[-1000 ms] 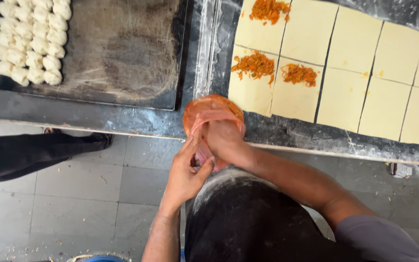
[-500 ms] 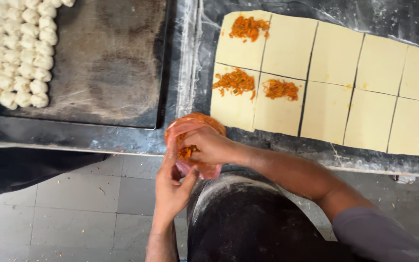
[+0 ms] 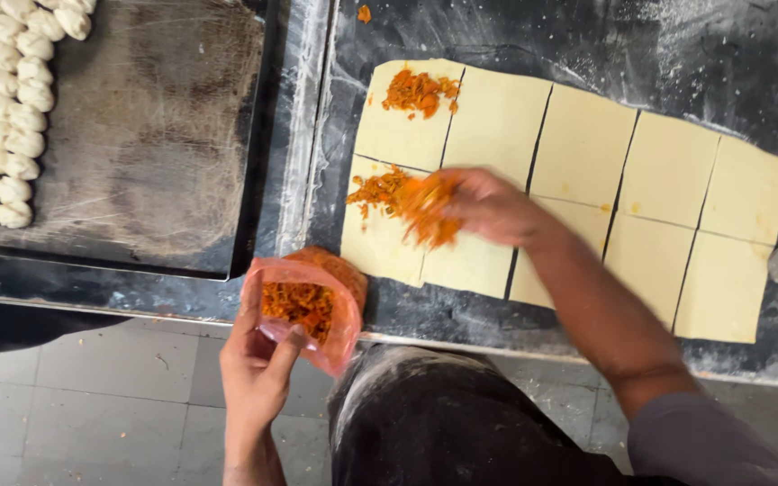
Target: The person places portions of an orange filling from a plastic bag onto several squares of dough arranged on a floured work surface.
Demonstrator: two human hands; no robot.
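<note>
Moved up out of the bag, since half a second ago: right hand (image 3: 488, 205), now in the middle of the frame over the dough squares (image 3: 578, 144). Was curled then down by the bag mouth, beside the left hand. Now cupped, fingers bent around a blurry clump of orange filling (image 3: 429, 211), right above a lower-left square. Cannot tell how tight the grip was, because of the blur.

Left hand (image 3: 258, 373) at the lower left of the frame, off the edge of the tabletop (image 3: 677, 54). Closed around the thin pink bag (image 3: 303, 306), thumb pressed on the front, bag mouth wide open and tipped a little, more orange filling inside.

Two small heaps of filling already on the squares: one on the top-left square (image 3: 419, 92), one on the square under it (image 3: 378, 191). Other squares bare. One orange crumb high up on the dark tabletop. Big dark tray (image 3: 164, 135) at the upper left, with rows of small white dough balls (image 3: 6, 108) along its left side.

Could go wrong, as a guess: bits falling from the loose clump onto the floury tabletop or into the cuts between squares. Too big a heap, and no room left at the edges. Bag held over the grey floor (image 3: 92, 396), so a tip or a slip could spill filling down there. Soft dough could also get dragged or dented by the hand.
</note>
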